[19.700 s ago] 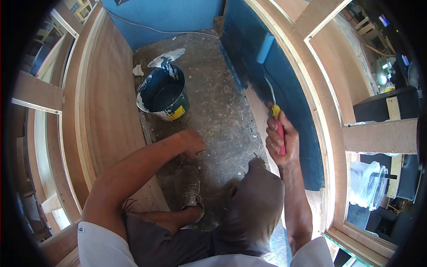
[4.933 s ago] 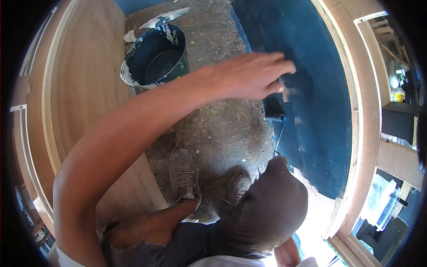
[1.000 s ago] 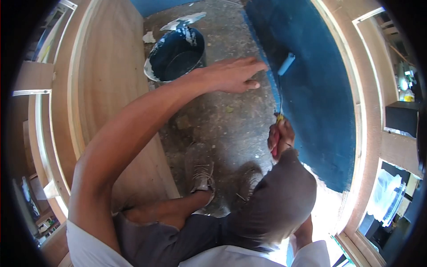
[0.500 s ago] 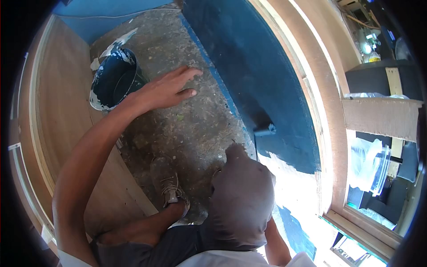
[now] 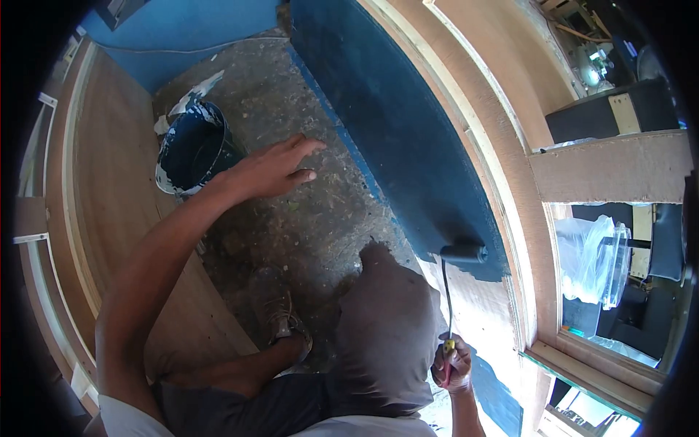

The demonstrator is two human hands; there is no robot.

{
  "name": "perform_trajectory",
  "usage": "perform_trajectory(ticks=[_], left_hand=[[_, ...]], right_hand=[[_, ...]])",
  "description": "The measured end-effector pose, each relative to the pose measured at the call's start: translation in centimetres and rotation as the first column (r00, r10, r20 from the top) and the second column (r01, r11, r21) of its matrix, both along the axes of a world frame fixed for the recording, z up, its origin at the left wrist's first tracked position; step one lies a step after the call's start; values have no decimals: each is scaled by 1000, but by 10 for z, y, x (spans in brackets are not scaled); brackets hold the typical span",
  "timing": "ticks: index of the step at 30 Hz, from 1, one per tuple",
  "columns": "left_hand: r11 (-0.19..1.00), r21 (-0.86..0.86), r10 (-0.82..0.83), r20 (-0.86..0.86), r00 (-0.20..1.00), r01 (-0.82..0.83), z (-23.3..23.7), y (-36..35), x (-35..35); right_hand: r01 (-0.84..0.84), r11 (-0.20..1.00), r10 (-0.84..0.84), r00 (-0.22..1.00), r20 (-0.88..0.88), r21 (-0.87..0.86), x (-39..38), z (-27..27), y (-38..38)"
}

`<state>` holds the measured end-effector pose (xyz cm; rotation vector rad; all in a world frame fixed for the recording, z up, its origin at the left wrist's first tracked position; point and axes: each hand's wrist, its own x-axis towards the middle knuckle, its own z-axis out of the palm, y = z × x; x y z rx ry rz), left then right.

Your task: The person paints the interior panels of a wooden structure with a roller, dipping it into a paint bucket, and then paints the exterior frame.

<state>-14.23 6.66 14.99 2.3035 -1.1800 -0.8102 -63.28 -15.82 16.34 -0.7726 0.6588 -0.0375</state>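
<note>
My right hand (image 5: pixel 451 365) grips the red and yellow handle of a paint roller (image 5: pixel 463 253). The roller's head presses on the wooden wall panel (image 5: pixel 473 306) at the lower edge of the dark blue painted area (image 5: pixel 393 124). Bare wood lies just below the roller. My left hand (image 5: pixel 273 169) is stretched out over the dusty floor (image 5: pixel 313 218), fingers spread, holding nothing. A paint bucket (image 5: pixel 191 149) with dark blue paint stands just left of that hand. My bent knee in grey cloth (image 5: pixel 386 335) hides part of my right arm.
A bare plywood wall (image 5: pixel 109 211) closes the left side. A light blue wall (image 5: pixel 189 36) stands at the far end. My shoe (image 5: pixel 277 309) rests on the floor. Beyond the wooden frame (image 5: pixel 604 175) at right are a clear plastic container (image 5: pixel 601 262) and dark furniture.
The roller has moved down the panel to the lower edge of the blue paint. My right hand has come into view low beside my knee. My left hand stays spread over the floor.
</note>
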Motion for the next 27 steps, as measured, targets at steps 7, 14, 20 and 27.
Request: perform_trajectory(ticks=[7, 14, 20, 27], left_hand=[[1000, -15, -24, 75, 997, 25, -16, 6, 0], [998, 42, -36, -2, 999, 36, -15, 12, 7], [996, 54, -81, 102, 991, 76, -19, 10, 2], [993, 33, -118, 110, 987, 115, -31, 12, -1]], right_hand=[[11, 996, -8, 1000, 29, -88, 44, 4, 7], [95, 995, -97, 988, 118, 18, 3, -11, 5], [37, 978, -20, 996, 88, -205, 88, -38, -11], [-65, 939, 110, 987, 115, -339, 103, -25, -10]])
